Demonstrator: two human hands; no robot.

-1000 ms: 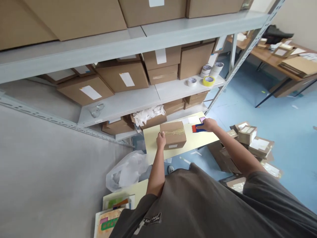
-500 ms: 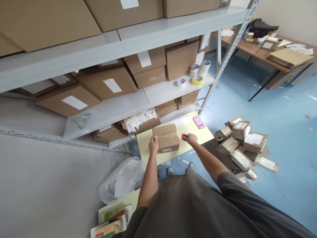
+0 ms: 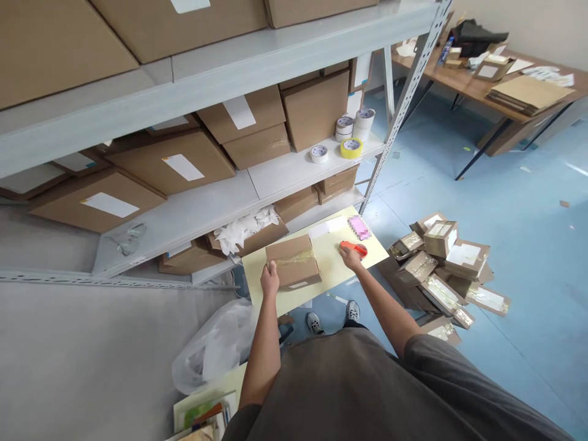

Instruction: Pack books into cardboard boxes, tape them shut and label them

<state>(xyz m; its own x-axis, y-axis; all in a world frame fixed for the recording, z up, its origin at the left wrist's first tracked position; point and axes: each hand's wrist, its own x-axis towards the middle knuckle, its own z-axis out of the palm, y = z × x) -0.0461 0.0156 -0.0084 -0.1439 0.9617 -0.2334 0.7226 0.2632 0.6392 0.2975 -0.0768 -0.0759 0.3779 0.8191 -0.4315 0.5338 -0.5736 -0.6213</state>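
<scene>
A taped cardboard box [image 3: 294, 269] lies on the pale yellow tabletop [image 3: 333, 269]. My left hand [image 3: 270, 279] grips its near left side, with the thumb up on the top edge. To the right of the box, apart from it, my right hand [image 3: 351, 258] is closed around an orange tape dispenser [image 3: 356, 247]. The dispenser is at the right part of the tabletop, just below a pink blurred item [image 3: 359, 227]. White paper [image 3: 327, 226] lies behind the box.
Metal shelving [image 3: 294, 162] with cartons stands in front, with white tape rolls [image 3: 318, 154] and a yellow roll [image 3: 351, 147] on it. Small packed boxes [image 3: 436, 269] are piled at right. A plastic bag [image 3: 215, 343] lies at left. A wooden desk [image 3: 500, 110] stands far right.
The tape dispenser in my right hand has turned, showing its orange side and roll. My left hand still holds the box. The camera view has shifted somewhat.
</scene>
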